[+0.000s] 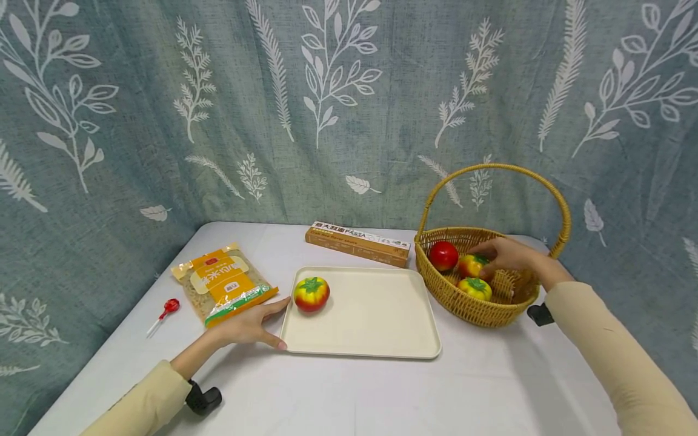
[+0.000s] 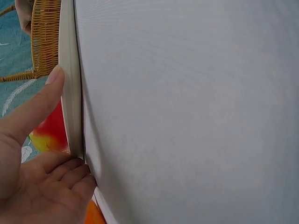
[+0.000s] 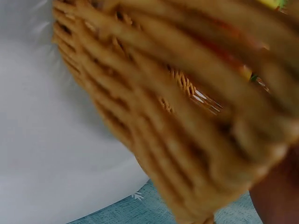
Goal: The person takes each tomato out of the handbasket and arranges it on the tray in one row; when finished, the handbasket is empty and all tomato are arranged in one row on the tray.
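Note:
My left hand (image 1: pixel 245 326) is at the left end of a cream tray (image 1: pixel 376 315), its thumb and fingers spread against the rim. In the left wrist view the thumb lies along the tray edge (image 2: pixel 71 88). On the tray's left side sits a red-and-yellow fruit (image 1: pixel 311 295) with a green leafy top. My right hand (image 1: pixel 509 254) reaches into a wicker basket (image 1: pixel 463 309), fingers and thumb around a similar red-and-yellow fruit (image 1: pixel 470 266). Beside that lie a yellow fruit (image 1: pixel 475 290) with a green top and a red fruit (image 1: pixel 443 256). Basket weave (image 3: pixel 154 116) hides the right hand's grasp in the right wrist view.
The basket's tall arched handle (image 1: pixel 493 167) rises over the right forearm. Behind the tray lies a long pasta box (image 1: pixel 357 243). At the left are an orange-and-clear food bag (image 1: pixel 225 281) and a red lollipop (image 1: pixel 171 306). A patterned curtain (image 1: pixel 392 115) hangs behind the table.

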`<move>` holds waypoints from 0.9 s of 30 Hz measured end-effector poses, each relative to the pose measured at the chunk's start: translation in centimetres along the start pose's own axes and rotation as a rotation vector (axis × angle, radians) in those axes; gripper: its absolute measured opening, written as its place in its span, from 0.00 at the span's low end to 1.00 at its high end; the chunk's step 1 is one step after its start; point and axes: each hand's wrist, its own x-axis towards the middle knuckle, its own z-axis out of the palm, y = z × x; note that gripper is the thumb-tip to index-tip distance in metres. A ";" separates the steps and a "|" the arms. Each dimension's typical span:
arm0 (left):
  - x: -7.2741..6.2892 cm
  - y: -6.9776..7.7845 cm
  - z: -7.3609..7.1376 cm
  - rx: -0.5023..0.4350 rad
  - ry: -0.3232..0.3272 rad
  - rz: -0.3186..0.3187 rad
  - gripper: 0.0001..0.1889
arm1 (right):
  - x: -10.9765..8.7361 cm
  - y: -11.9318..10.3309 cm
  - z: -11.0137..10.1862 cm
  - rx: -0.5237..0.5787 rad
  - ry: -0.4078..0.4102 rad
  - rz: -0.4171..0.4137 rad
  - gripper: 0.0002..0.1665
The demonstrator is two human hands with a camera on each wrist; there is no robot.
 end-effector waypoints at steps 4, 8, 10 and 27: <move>0.0 0.1 0.0 0.000 -0.005 0.002 0.53 | 0.1 0.4 0.0 -0.010 0.006 0.007 0.38; 0.1 0.2 -0.1 -0.003 -0.009 0.004 0.54 | 0.1 0.6 0.0 -0.016 0.013 -0.009 0.38; 0.1 0.2 -0.1 -0.006 -0.012 0.004 0.54 | 0.0 0.5 0.0 -0.013 0.015 -0.005 0.38; -0.2 0.5 -0.1 -0.007 0.002 -0.013 0.53 | -1.4 -1.1 -1.6 -0.124 0.070 -0.010 0.39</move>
